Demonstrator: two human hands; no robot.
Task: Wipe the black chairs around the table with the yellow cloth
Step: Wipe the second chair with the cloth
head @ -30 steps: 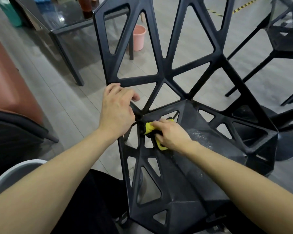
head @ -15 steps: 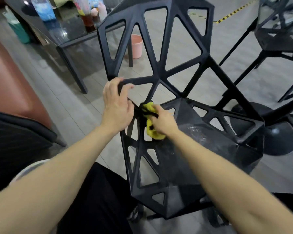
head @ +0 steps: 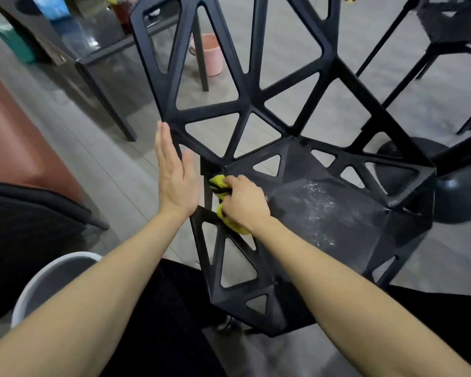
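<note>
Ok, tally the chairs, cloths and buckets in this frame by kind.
Black lattice plastic chairs: 2
Yellow cloth: 1, gripped by the right hand
Pink plastic bucket: 1
Grey round bucket: 1
Total: 5

R hand (head: 242, 204) grips yellow cloth (head: 220, 183) on black chair (head: 324, 213) frame | L hand (head: 174, 180) flat beside frame

no readable text, labels or signs

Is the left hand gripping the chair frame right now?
No. The left hand lies flat with straight fingers against the edge of the black chair, while the right hand holds the yellow cloth.
</note>
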